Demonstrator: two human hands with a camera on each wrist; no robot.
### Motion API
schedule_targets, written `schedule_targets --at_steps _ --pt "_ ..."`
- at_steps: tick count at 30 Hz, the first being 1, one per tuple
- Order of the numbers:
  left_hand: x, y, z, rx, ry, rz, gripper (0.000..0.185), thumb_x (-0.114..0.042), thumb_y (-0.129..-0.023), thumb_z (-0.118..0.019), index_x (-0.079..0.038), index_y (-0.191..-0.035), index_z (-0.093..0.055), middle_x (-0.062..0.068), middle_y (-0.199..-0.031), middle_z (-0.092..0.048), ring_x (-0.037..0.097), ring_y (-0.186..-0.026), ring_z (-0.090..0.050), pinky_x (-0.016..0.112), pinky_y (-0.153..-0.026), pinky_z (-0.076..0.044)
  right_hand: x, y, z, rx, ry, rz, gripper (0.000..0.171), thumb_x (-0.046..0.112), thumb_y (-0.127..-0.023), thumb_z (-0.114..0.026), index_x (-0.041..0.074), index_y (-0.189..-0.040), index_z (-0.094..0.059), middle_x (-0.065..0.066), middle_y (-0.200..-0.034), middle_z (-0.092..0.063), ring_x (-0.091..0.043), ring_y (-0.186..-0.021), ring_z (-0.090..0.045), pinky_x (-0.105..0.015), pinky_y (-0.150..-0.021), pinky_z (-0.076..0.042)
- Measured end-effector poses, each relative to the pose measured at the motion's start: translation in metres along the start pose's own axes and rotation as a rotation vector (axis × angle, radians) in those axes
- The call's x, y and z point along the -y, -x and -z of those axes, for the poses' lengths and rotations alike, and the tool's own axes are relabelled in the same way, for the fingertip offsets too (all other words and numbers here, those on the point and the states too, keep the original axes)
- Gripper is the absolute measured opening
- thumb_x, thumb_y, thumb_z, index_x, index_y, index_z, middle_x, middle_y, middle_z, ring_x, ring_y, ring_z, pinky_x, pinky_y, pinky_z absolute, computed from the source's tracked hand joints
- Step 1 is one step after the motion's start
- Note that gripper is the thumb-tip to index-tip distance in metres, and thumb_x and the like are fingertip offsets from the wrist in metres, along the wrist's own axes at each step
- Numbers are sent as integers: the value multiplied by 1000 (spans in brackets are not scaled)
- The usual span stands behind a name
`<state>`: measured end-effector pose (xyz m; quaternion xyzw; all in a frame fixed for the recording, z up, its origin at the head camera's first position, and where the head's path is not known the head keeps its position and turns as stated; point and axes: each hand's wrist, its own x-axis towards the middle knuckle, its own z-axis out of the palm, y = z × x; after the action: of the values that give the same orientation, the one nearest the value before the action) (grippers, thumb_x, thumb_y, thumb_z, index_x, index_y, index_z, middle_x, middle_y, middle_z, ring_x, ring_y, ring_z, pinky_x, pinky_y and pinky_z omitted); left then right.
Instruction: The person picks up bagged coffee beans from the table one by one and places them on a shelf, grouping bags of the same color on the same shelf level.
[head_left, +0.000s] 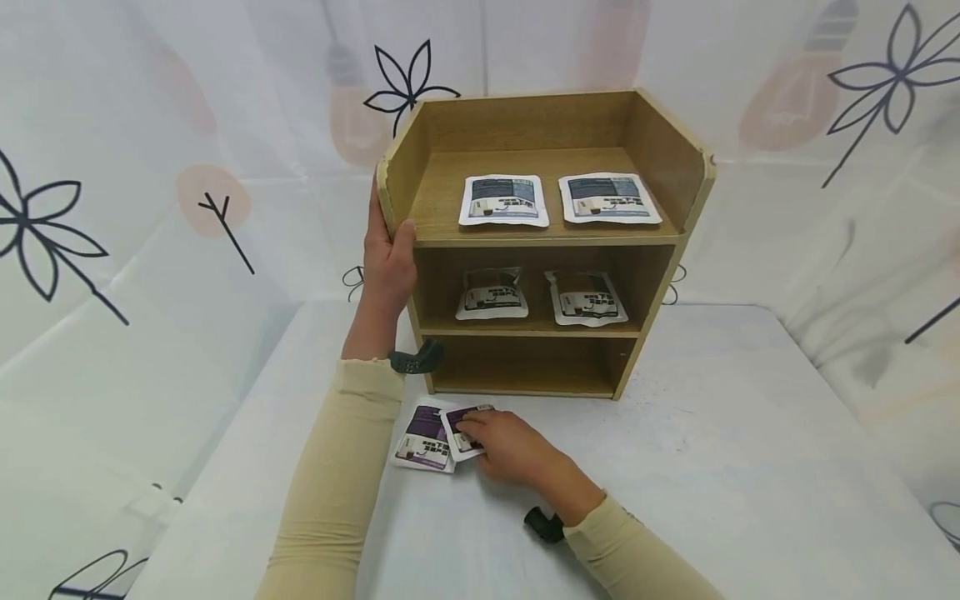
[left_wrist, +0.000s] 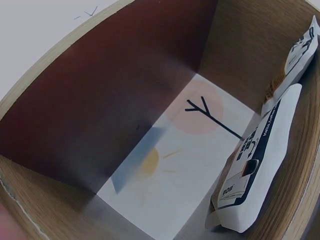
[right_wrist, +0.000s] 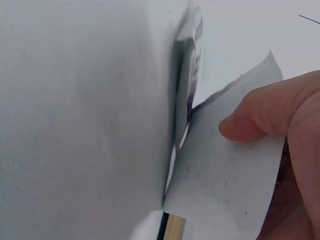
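A small wooden shelf stands at the back of the table. My left hand grips its left side panel at the top compartment, thumb in front and fingers partly hidden behind. In front of the shelf, my right hand pinches a white-edged purple packet, which overlaps a second purple packet lying flat. The right wrist view shows my thumb on the pale plain back of the pinched packet, tilted off the table.
Two blue-printed packets lie on the top level, a left one and a right one. On the middle level are two more packets, one left and one right. A patterned white cloth hangs behind and around the white table.
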<state>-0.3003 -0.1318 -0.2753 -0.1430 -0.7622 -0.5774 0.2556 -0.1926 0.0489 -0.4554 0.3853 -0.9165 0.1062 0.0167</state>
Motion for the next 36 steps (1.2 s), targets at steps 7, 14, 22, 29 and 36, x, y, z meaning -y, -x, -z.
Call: schedule_targets --at_steps 7,14,22,29,36 --pt "0 -1 0 9 -7 12 66 -21 -100 -37 -42 -154 -5 -9 -155 -27 10 -139 -32 44 -116 -26 -2 4 8 -86 -119 -2 32 2 -83 -61 14 -113 -66 3 -109 -70 -13 -101 -65 -32 -90 -52" --pt "-20 5 0 15 -12 36 66 -16 -100 -36 -30 -157 -4 -2 -157 -26 14 -140 -31 43 -117 -25 -6 10 19 -209 -71 26 27 6 -87 -63 17 -110 -71 6 -106 -72 -12 -100 -67 -32 -86 -53" --pt "-36 15 1 15 -17 40 65 -17 -100 -34 -28 -157 -5 0 -156 -27 16 -140 -32 42 -117 -24 -10 17 31 -274 -19 41 25 12 -88 -65 22 -109 -73 9 -103 -73 -9 -96 -68 -31 -81 -55" --pt "-24 8 0 11 -16 35 66 -16 -100 -35 -30 -157 -5 -2 -156 -26 15 -140 -32 43 -117 -25 -17 22 40 -317 -22 47 26 11 -88 -66 23 -109 -74 8 -103 -73 -10 -94 -69 -31 -79 -56" --pt "-2 -1 0 5 -22 36 65 -21 -100 -37 -37 -155 -5 -6 -156 -27 12 -139 -32 42 -117 -25 -26 28 45 -385 -17 61 26 8 -86 -68 20 -108 -75 5 -103 -74 -13 -94 -70 -33 -80 -56"
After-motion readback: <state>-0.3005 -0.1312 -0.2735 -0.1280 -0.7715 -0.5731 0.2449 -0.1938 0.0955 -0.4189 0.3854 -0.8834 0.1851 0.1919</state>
